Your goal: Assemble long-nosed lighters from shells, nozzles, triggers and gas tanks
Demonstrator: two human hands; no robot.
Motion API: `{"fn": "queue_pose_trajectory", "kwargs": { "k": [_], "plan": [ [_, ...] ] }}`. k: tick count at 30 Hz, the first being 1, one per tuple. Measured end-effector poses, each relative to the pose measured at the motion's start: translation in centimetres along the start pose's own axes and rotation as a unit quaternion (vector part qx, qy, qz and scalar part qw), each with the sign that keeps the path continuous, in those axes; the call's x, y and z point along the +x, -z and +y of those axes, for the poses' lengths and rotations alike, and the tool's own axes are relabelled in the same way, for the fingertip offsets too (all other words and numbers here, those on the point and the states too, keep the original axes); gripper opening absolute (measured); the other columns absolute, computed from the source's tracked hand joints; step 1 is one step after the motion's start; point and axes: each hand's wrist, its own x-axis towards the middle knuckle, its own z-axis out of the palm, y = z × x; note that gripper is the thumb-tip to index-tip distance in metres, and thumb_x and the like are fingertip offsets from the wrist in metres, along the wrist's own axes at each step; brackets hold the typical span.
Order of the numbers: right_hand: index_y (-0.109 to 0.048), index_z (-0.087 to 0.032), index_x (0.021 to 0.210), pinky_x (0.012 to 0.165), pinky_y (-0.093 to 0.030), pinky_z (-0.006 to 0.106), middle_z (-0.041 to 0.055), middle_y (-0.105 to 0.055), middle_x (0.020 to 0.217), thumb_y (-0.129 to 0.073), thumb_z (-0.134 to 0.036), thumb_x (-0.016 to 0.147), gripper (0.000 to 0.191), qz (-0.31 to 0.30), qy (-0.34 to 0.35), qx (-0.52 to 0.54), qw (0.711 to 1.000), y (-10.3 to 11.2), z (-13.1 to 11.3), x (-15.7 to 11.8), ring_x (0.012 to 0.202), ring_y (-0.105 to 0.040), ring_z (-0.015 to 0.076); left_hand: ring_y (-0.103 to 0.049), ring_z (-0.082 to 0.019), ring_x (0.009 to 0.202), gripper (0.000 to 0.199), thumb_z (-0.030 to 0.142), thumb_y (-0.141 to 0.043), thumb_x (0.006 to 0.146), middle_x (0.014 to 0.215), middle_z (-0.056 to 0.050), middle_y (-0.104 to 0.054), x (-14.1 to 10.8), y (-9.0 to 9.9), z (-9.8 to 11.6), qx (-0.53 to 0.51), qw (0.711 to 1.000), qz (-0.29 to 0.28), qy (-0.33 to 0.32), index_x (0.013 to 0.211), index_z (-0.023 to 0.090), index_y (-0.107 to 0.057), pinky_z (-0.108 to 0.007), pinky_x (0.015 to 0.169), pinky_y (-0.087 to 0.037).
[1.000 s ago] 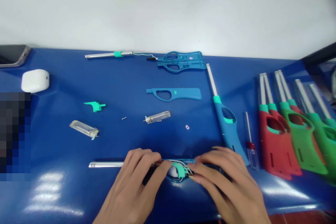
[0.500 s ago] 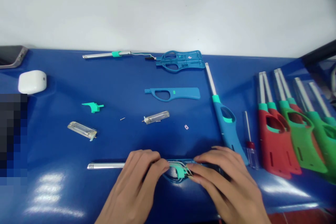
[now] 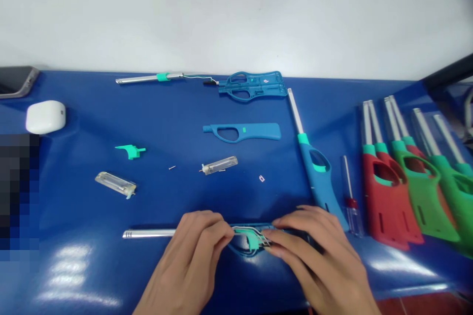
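Note:
An opened blue gas lighter lies near the front edge, its silver barrel [image 3: 150, 234] pointing left. My left hand [image 3: 194, 251] is closed around the joint of barrel and handle, thumb and forefinger pinched together there. Between my hands shows the green trigger [image 3: 253, 240], with thin white wires [image 3: 247, 229] running above it inside the blue handle shell [image 3: 242, 252]. My right hand [image 3: 314, 248] is closed on the handle's right part, its fingertips at the wires just right of the trigger. Much of the handle is hidden under my fingers.
Beyond my hands lie two clear fuel tanks [image 3: 220, 165], a loose green trigger [image 3: 131, 151], a small screw [image 3: 172, 168] and blue shell halves [image 3: 258, 131]. To the right are a whole blue lighter [image 3: 314, 177], a screwdriver [image 3: 353, 206] and several red and green lighters [image 3: 391, 206].
My left thumb and forefinger have shifted slightly left, uncovering a little more of the wires and trigger. The right hand stays almost still.

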Motion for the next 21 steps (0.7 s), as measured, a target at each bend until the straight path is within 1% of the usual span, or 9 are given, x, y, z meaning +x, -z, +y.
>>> {"fn": "queue_pose_trajectory", "kwargs": {
  "k": [2, 4, 7, 10, 13, 15, 17, 19, 21],
  "plan": [
    [-0.070, -0.026, 0.113, 0.104, -0.040, 0.035, 0.0004, -0.070, 0.104, -0.059, -0.020, 0.106, 0.014, -0.001, -0.002, 0.001, 1.000, 0.0, 0.0, 0.0, 0.102, -0.062, 0.0167, -0.061, -0.012, 0.101, 0.017, 0.005, -0.047, 0.108, 0.104, -0.005, -0.064, 0.1, 0.0, 0.1, 0.007, 1.000, 0.007, 0.005, 0.112, 0.016, -0.059, -0.023, 0.094, -0.049],
    [-0.070, -0.026, 0.114, 0.105, -0.040, 0.036, 0.0007, -0.070, 0.104, -0.060, -0.020, 0.106, 0.014, -0.006, -0.004, 0.003, 1.000, -0.1, 0.1, -0.1, 0.103, -0.061, 0.0171, -0.064, -0.014, 0.099, 0.017, 0.008, -0.048, 0.107, 0.103, -0.005, -0.066, 0.1, 0.0, 0.2, 0.016, 1.000, 0.007, 0.008, 0.111, 0.018, -0.061, -0.026, 0.092, -0.053],
    [-0.069, -0.025, 0.115, 0.105, -0.040, 0.036, 0.0016, -0.069, 0.106, -0.060, -0.020, 0.106, 0.014, -0.013, -0.005, 0.005, 1.000, -0.1, 0.2, -0.1, 0.105, -0.060, 0.0178, -0.067, -0.019, 0.096, 0.013, 0.019, -0.053, 0.107, 0.102, -0.006, -0.069, 0.2, 0.0, 0.2, 0.032, 0.999, 0.005, 0.011, 0.110, 0.020, -0.065, -0.031, 0.087, -0.058],
    [-0.069, -0.026, 0.115, 0.105, -0.039, 0.035, 0.0011, -0.069, 0.106, -0.058, -0.021, 0.107, 0.014, -0.016, 0.001, 0.000, 1.000, 0.0, 0.2, -0.1, 0.104, -0.060, 0.0174, -0.068, -0.021, 0.096, 0.017, 0.032, -0.058, 0.106, 0.105, -0.009, -0.070, 0.5, -0.1, 0.2, 0.049, 0.999, -0.002, -0.002, 0.112, 0.021, -0.069, -0.034, 0.085, -0.060],
    [-0.070, -0.028, 0.114, 0.104, -0.039, 0.034, 0.0002, -0.069, 0.104, -0.057, -0.024, 0.108, 0.015, -0.016, 0.005, -0.011, 1.000, 0.2, 0.2, 0.0, 0.103, -0.061, 0.0168, -0.068, -0.022, 0.097, 0.022, 0.036, -0.060, 0.105, 0.107, -0.010, -0.069, 0.6, -0.3, 0.1, 0.059, 0.998, -0.006, -0.016, 0.116, 0.021, -0.070, -0.034, 0.086, -0.061],
    [-0.070, -0.028, 0.115, 0.104, -0.039, 0.033, 0.0002, -0.070, 0.104, -0.056, -0.025, 0.108, 0.015, -0.016, 0.006, -0.016, 1.000, 0.3, 0.2, 0.0, 0.103, -0.061, 0.0166, -0.067, -0.021, 0.097, 0.022, 0.035, -0.060, 0.104, 0.107, -0.010, -0.069, 0.5, -0.3, 0.0, 0.065, 0.998, -0.006, -0.024, 0.119, 0.021, -0.070, -0.035, 0.086, -0.061],
    [-0.070, -0.028, 0.115, 0.104, -0.040, 0.032, 0.0001, -0.070, 0.104, -0.056, -0.025, 0.108, 0.016, -0.016, 0.010, -0.018, 1.000, 0.3, 0.2, 0.1, 0.103, -0.062, 0.0163, -0.066, -0.021, 0.097, 0.021, 0.029, -0.058, 0.105, 0.106, -0.010, -0.068, 0.1, -0.3, -0.1, 0.071, 0.997, -0.005, -0.030, 0.121, 0.021, -0.069, -0.034, 0.086, -0.060],
    [-0.071, -0.029, 0.115, 0.103, -0.041, 0.030, -0.0002, -0.069, 0.104, -0.056, -0.026, 0.108, 0.016, -0.018, 0.011, -0.020, 1.000, 0.3, 0.1, 0.2, 0.102, -0.062, 0.0159, -0.064, -0.020, 0.098, 0.024, 0.016, -0.055, 0.104, 0.105, -0.010, -0.066, -0.3, -0.3, -0.3, 0.080, 0.996, -0.008, -0.033, 0.123, 0.020, -0.069, -0.034, 0.087, -0.059],
    [-0.071, -0.029, 0.115, 0.104, -0.041, 0.030, -0.0004, -0.069, 0.104, -0.057, -0.026, 0.108, 0.016, -0.019, 0.010, -0.022, 1.000, 0.3, 0.1, 0.1, 0.103, -0.061, 0.0161, -0.061, -0.021, 0.100, 0.034, 0.002, -0.050, 0.101, 0.105, -0.010, -0.063, -0.7, -0.3, -0.4, 0.084, 0.995, -0.015, -0.041, 0.125, 0.017, -0.068, -0.035, 0.089, -0.057]
  ]
}}
